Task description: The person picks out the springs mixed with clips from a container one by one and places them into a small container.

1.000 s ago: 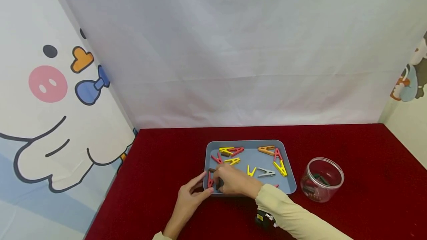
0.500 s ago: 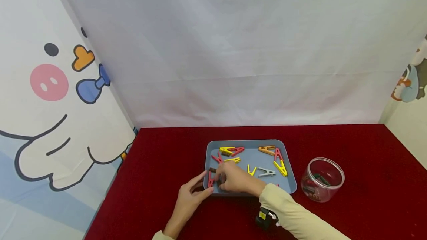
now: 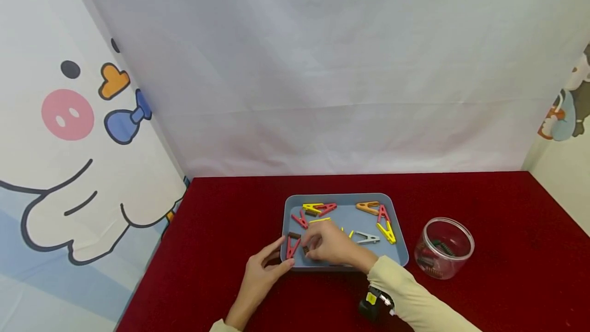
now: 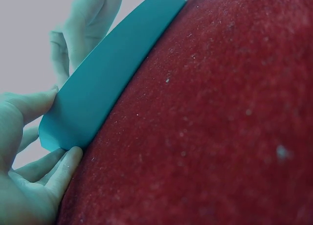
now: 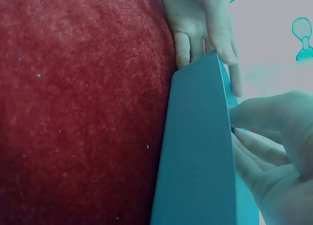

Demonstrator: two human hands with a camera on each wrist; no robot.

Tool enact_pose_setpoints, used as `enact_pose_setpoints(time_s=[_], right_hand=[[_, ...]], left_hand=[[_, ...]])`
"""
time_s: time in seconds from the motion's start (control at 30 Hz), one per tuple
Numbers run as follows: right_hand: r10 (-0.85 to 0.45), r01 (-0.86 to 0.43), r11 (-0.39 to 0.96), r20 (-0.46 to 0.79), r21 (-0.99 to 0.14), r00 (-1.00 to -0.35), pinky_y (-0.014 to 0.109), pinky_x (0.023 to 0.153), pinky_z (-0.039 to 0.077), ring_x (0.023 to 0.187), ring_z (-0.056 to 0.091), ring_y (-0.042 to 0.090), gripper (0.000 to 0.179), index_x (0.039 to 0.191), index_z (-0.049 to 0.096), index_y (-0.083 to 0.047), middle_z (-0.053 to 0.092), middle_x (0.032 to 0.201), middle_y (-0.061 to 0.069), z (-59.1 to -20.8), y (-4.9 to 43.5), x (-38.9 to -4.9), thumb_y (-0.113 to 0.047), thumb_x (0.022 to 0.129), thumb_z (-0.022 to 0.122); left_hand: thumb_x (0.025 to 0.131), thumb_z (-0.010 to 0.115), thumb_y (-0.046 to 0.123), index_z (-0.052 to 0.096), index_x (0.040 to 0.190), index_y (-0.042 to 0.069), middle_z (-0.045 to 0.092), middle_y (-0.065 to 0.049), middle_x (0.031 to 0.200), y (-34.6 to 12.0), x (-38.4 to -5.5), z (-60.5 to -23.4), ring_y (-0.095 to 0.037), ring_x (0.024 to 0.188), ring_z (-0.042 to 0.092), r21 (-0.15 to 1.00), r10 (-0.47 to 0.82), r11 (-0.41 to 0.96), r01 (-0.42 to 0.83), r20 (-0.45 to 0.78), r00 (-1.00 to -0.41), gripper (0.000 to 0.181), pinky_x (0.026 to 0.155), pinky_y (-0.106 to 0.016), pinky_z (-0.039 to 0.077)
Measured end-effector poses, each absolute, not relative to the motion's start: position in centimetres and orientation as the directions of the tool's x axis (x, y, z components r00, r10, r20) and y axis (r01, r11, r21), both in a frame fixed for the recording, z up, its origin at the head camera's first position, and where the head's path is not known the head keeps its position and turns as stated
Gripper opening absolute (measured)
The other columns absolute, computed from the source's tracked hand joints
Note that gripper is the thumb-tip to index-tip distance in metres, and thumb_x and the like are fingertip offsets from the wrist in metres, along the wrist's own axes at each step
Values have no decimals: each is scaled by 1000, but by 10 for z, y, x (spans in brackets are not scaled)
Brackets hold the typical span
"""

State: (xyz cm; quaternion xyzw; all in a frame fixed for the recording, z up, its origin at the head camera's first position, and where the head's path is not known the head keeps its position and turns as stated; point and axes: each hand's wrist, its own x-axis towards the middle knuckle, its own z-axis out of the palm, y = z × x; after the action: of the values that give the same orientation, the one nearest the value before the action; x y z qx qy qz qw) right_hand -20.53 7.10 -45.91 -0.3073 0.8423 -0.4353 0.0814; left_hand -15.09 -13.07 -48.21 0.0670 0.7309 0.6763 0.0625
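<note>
My left hand [image 3: 259,276] holds the near left corner of the shallow blue-grey tray [image 3: 345,210], thumb at the near rim and fingers along the left side. Inside that corner, my right hand [image 3: 329,242] reaches over the near rim and pinches a small dark spring [image 3: 306,250] between thumb and fingers. The right wrist view shows only a dark bit of it between the fingertips. Just left of it lie a red clip [image 3: 292,247] and another dark spring [image 3: 294,235]. A yellow clip [image 3: 320,220] is partly hidden behind the right hand.
More clips lie in the tray: a red one [image 3: 300,219], a grey one [image 3: 367,237], an orange one [image 3: 367,207] and several yellow and red ones. Right of the tray, a clear round jar [image 3: 444,248] holds several springs. Dark red cloth [image 3: 230,219] covers the table.
My right hand has shifted slightly right and raised its fingers, uncovering the red clip and the springs beside it. My left hand stays at the tray corner.
</note>
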Motion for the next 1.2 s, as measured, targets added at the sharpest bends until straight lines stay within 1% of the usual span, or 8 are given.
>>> enact_pose_setpoints(time_s=[0.1, 0.23, 0.33, 0.53, 0.73, 0.93, 1.03, 1.2], right_hand=[[-571, -428, 399, 146, -811, -808, 23, 54, 48, 61, 58, 11, 15, 82, 67, -4, 61, 79, 3, -460, 76, -204, -1, 68, 72], [-547, -393, 371, 144, -841, -825, 24, 56, 49, 62, 59, 14, 15, 82, 67, -3, 62, 75, 3, -460, 81, -203, -1, 68, 72], [-533, -378, 356, 147, -855, -833, 25, 57, 49, 63, 59, 15, 16, 83, 67, -1, 63, 79, 4, -459, 85, -203, -1, 68, 72], [-493, -351, 358, 145, -865, -858, 25, 61, 49, 66, 59, 13, 18, 83, 68, -1, 63, 88, 3, -452, 91, -198, -1, 67, 74], [-494, -347, 325, 155, -880, -855, 32, 63, 50, 69, 60, 26, 17, 83, 67, -2, 62, 93, 13, -430, 93, -186, 4, 67, 72], [-487, -323, 328, 134, -888, -863, 32, 64, 50, 72, 60, 28, 17, 85, 67, -4, 62, 94, 14, -421, 98, -182, 2, 69, 71], [-481, -326, 321, 143, -889, -865, 32, 65, 50, 72, 60, 28, 17, 86, 67, 0, 62, 94, 13, -421, 102, -182, 2, 69, 71], [-482, -323, 286, 156, -902, -862, 32, 66, 50, 74, 59, 30, 18, 88, 66, 5, 60, 97, 16, -420, 107, -181, 3, 70, 70]], left_hand=[[75, 70, 19, 47, 128, 13, 46, -13, 126, -131, -154, -492, -29, 106, 50, 996, 176, 82, 18, 3, -984, 58, 72, -25, 49], [73, 72, 26, 50, 126, 20, 49, -5, 124, -132, -157, -503, -22, 103, 52, 993, 142, 119, 13, -4, -990, 58, 72, -25, 49], [72, 73, 27, 51, 125, 22, 51, -2, 122, -131, -158, -506, -19, 101, 53, 991, 116, 136, 9, -7, -993, 57, 71, -25, 49], [72, 72, 25, 51, 125, 21, 50, -5, 122, -131, -159, -506, -21, 100, 54, 989, 122, 143, 31, 14, -992, 57, 71, -25, 49], [72, 73, 26, 52, 124, 23, 51, -3, 120, -130, -158, -504, -19, 99, 54, 990, 114, 142, 0, -16, -993, 57, 71, -25, 49], [73, 72, 25, 50, 126, 23, 51, -3, 121, -130, -158, -503, -19, 99, 55, 989, 122, 145, -7, -25, -992, 58, 71, -25, 49], [72, 72, 25, 50, 125, 23, 51, -3, 120, -130, -158, -503, -18, 98, 55, 990, 120, 142, -5, -22, -993, 58, 71, -25, 49], [72, 73, 25, 51, 125, 23, 51, -3, 121, -130, -159, -504, -19, 99, 54, 989, 112, 145, -4, -20, -994, 57, 70, -25, 49]])
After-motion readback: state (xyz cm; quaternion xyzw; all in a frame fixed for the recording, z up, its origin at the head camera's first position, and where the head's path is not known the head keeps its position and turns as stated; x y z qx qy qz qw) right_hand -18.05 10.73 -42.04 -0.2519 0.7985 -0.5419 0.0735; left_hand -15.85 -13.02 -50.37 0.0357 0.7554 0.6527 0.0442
